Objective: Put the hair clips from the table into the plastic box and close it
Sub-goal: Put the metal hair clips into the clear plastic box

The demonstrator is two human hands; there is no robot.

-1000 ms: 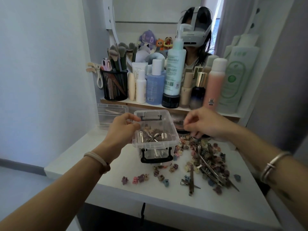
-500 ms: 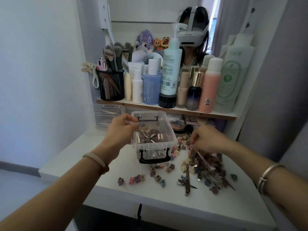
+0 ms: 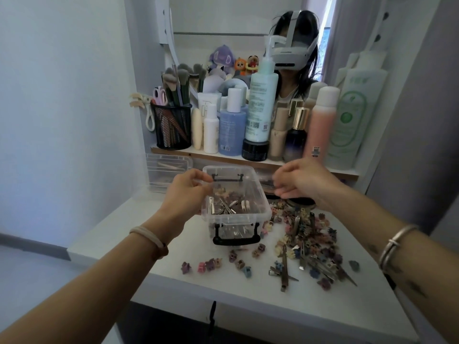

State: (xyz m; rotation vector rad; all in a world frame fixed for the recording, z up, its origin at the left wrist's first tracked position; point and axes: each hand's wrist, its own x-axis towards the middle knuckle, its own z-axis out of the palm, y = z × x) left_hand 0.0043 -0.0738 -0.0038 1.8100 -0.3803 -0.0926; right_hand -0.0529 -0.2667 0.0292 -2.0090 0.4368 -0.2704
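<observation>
A clear plastic box (image 3: 263,214) with black latches stands open on the white table (image 3: 119,234), partly filled with metal and small claw hair clips (image 3: 227,204). My left hand (image 3: 185,194) grips the box's left rim. My right hand (image 3: 306,182) hovers just past the box's right rim with its fingers curled and blurred, so I cannot see whether it holds anything. A big pile of hair clips (image 3: 309,235) lies to the right of the box. Several small claw clips (image 3: 211,264) are scattered in front of it.
A shelf (image 3: 223,158) behind the box carries bottles and a black mesh cup (image 3: 171,127) of brushes. A clear plastic piece (image 3: 169,171) leans at the back left. A mirror reflects a person wearing a headset. The table's front edge is close to the scattered clips.
My right hand has risen from the clip pile up to beside the box's right rim. My left hand still holds the box in the same spot.
</observation>
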